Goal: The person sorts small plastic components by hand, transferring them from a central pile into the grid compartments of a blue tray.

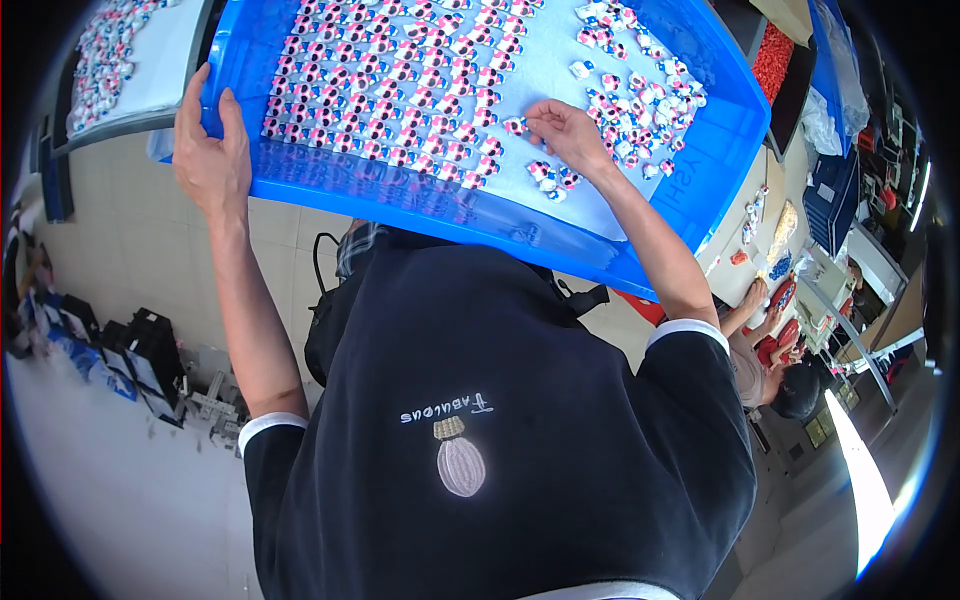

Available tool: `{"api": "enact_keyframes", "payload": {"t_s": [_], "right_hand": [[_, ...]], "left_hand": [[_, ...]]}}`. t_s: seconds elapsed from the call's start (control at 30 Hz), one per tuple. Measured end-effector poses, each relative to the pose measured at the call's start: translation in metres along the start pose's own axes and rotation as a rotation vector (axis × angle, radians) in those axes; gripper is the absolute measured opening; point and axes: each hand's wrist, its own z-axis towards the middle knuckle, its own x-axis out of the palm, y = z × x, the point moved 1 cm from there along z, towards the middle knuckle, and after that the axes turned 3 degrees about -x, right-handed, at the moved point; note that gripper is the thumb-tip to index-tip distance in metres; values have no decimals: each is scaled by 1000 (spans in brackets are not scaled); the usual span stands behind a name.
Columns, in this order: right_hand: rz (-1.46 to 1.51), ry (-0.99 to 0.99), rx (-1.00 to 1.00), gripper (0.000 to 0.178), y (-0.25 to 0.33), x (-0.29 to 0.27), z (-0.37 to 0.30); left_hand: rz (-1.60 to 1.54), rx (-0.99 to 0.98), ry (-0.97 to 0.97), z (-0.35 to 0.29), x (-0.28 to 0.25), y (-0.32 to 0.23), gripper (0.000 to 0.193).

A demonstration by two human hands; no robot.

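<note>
A large blue plastic tray (400, 210) lies before me, lined with a white sheet (540, 75). On its left part, small pink, white and blue figurines with black spots (400, 95) stand in close rows. My left hand (212, 150) grips the tray's left rim, thumb inside and fingers outside. Toward the middle, my right hand (565, 135) pinches one small figurine (515, 126) at the right end of the rows. Loose figurines (640, 110) are heaped on the tray's right side, and a few more (552, 180) lie just below my right hand.
At the far left stands another tray (150, 95) with similar figurines. On the right, a co-worker (765, 375) sits at a table (740, 270) holding small coloured parts. A container of red pieces (772, 55) is at the upper right.
</note>
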Motion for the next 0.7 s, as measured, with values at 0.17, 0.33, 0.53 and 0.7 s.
{"api": "enact_keyframes", "payload": {"t_s": [0.17, 0.33, 0.53, 0.7], "right_hand": [[-404, 11, -216, 22, 3, 4, -8], [-591, -35, -419, 26, 11, 14, -12], [-554, -12, -392, 28, 14, 26, -10], [-554, -38, -520, 30, 16, 26, -7]], "left_hand": [[2, 19, -4, 0, 0, 2, 34], [-2, 7, 1, 0, 0, 1, 34], [-3, 13, -5, 0, 0, 1, 34], [-34, 12, -10, 0, 1, 3, 36]]}}
